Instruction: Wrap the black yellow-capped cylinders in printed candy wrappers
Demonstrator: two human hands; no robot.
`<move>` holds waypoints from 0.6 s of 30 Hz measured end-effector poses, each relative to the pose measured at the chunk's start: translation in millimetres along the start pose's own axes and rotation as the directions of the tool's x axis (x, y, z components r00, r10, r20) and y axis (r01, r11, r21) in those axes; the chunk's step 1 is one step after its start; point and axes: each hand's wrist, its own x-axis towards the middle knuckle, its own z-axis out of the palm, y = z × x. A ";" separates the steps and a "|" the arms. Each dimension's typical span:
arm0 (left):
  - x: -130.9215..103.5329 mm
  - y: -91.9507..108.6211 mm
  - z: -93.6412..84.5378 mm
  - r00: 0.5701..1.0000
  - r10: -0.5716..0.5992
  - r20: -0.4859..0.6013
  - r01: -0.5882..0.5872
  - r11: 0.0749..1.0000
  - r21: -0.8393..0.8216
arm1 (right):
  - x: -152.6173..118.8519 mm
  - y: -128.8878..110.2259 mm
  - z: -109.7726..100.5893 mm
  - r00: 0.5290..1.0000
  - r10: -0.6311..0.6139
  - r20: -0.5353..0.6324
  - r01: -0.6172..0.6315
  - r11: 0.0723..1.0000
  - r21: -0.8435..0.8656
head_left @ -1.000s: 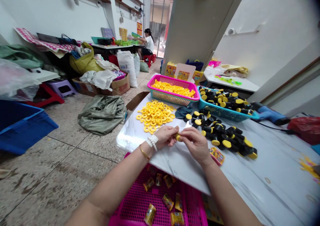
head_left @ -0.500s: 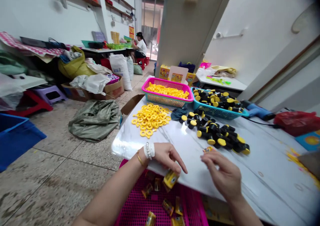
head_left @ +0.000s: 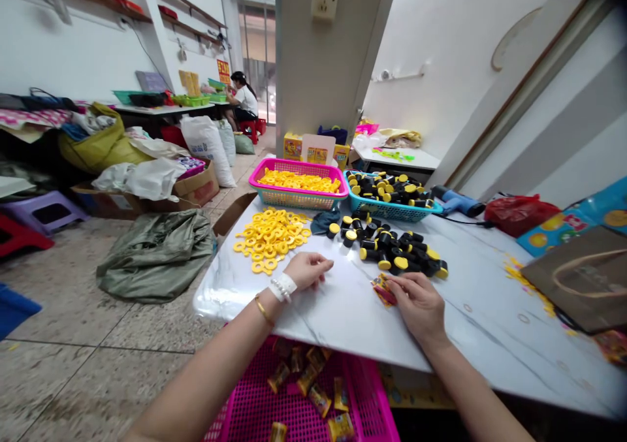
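Observation:
My left hand [head_left: 308,273] is above the white marbled table, its fingers loosely bent and apart, with nothing seen in them. Just beyond it lies a pile of yellow ring-shaped plastic pieces [head_left: 269,236]. Between the fingertips of my right hand [head_left: 418,305] is a small printed wrapper [head_left: 383,290] in yellow and red, held just over the tabletop. Black cylinders with yellow caps [head_left: 392,246] lie heaped beyond that hand. Below the table edge, a magenta basket [head_left: 365,396] contains several wrapped yellow-and-brown pieces [head_left: 319,399].
At the back of the table stand a pink-rimmed basket [head_left: 298,198] of yellow pieces and a blue basket [head_left: 392,212] of capped cylinders. A blue heat-gun-like tool [head_left: 458,202], a red bag [head_left: 522,213] and a brown paper bag [head_left: 582,279] are at right. Another person [head_left: 243,102] sits far back.
My left hand has let go of a wrapped yellow piece over the magenta basket and moved up over the table. The wrapper in my right hand now shows more fully. The view has turned right.

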 end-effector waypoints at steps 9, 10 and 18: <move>23.4 15.5 23.9 0.999 0.026 0.040 -0.030 0.995 0.099 | 5.2 -55.4 23.6 0.956 -0.291 0.035 0.289 0.956 0.052; 20.3 11.0 23.5 0.993 0.030 0.112 -0.036 0.998 0.057 | 9.8 -58.0 27.2 0.954 -0.301 0.015 0.300 0.953 0.038; 26.1 -5.4 -0.9 0.985 0.170 0.013 -0.165 0.968 -0.191 | 54.8 -72.6 62.6 0.991 -0.120 0.060 0.097 0.950 0.296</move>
